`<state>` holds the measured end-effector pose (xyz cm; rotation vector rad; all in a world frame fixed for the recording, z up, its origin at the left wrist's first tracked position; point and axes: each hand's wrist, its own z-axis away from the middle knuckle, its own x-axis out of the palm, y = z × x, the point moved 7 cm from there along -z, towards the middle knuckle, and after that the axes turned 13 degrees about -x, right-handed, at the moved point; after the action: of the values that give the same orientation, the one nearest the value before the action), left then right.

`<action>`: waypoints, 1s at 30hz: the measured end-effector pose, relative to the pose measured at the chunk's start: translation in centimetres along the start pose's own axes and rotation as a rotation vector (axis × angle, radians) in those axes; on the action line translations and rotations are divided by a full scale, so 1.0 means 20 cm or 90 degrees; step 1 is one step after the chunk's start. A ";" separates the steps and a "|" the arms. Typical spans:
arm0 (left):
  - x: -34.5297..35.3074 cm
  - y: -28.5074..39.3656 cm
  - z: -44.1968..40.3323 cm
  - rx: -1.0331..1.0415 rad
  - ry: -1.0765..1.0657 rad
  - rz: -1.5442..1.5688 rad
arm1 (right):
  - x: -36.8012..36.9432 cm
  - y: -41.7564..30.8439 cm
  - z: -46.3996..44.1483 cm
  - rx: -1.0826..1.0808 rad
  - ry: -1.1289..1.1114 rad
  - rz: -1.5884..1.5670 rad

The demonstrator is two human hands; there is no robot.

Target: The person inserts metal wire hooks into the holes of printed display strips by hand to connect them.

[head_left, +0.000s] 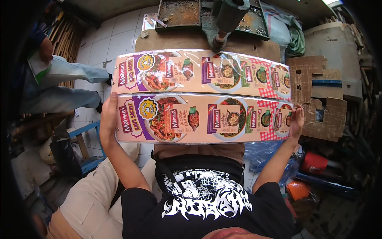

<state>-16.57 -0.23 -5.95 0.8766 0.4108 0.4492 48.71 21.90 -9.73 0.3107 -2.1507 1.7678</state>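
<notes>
Mahsuri printed panels [203, 103], two in number and side by side, are situated just on the near side of the metal machine [230, 18]. Their long axis goes from left to right, crosswise before this machine. The left hand [108, 119] has its grip closed on the left short end, and the right hand [295, 124] is gripping the right short end of the nearer panel [203, 125], so neither hand is closer. The far panel [199, 79] covers part of the wooden desk [262, 48] below the machine; whether it rests there, I cannot tell.
</notes>
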 end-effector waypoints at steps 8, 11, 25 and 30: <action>-0.01 0.00 0.01 -0.005 -0.018 -0.067 | -0.03 0.04 0.00 0.030 -0.042 -0.029; -0.01 -0.02 0.02 -0.009 -0.020 -0.082 | -0.02 0.02 0.02 0.053 -0.032 -0.026; -0.02 -0.03 0.02 -0.016 -0.015 -0.048 | 0.03 0.02 -0.02 0.048 -0.047 -0.017; -0.01 -0.01 0.02 -0.008 -0.013 -0.034 | -0.01 0.05 -0.02 0.067 -0.075 -0.070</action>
<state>-16.46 -0.73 -5.88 0.8555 0.4115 0.3924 48.54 22.59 -10.72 0.5610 -2.0779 1.8462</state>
